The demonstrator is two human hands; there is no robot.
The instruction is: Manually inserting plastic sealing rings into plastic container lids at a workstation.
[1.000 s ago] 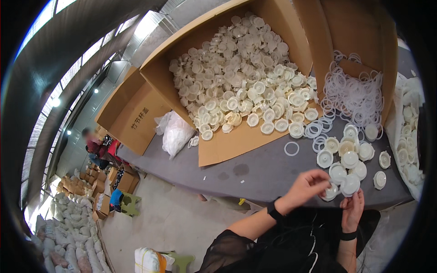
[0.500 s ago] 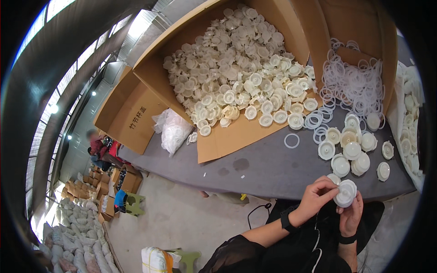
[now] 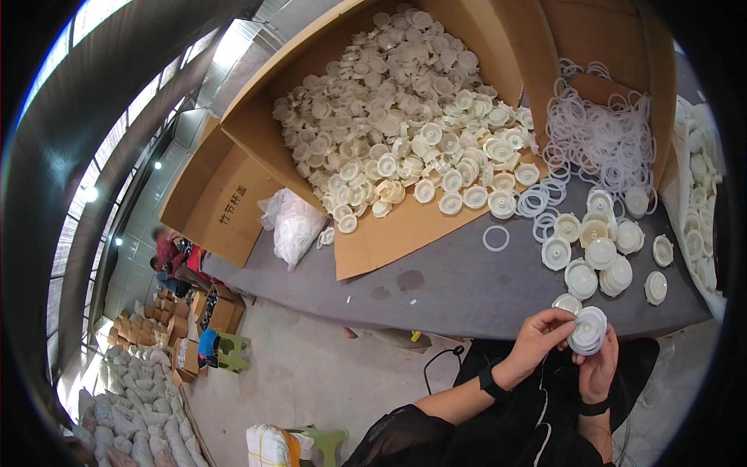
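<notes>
A round white plastic lid [image 3: 588, 331] is held between my hands just off the table's front edge. My left hand [image 3: 535, 342] pinches its left side with thumb and fingers. Fingers of my right hand [image 3: 597, 372] are closed round its lower right edge. Whether a ring sits on this lid I cannot make out. Another lid [image 3: 566, 304] lies on the table just beyond my left fingertips. Farther on, several loose lids [image 3: 601, 254] are heaped together, some stacked on others. Two more lie apart to the right, one being the nearer lid [image 3: 655, 288].
A large tipped cardboard box [image 3: 366, 253] spills many white lids onto the grey table [image 3: 467, 300]. Right of it, another box [image 3: 665, 101] holds translucent rings [image 3: 599, 132]; one loose ring [image 3: 496, 238] lies apart. A white plastic bag [image 3: 297, 233] stands at left. A white sack [image 3: 692, 179] borders the right.
Both hands stay on the same lid, with only slight finger movement. The whole view has shifted a little.
</notes>
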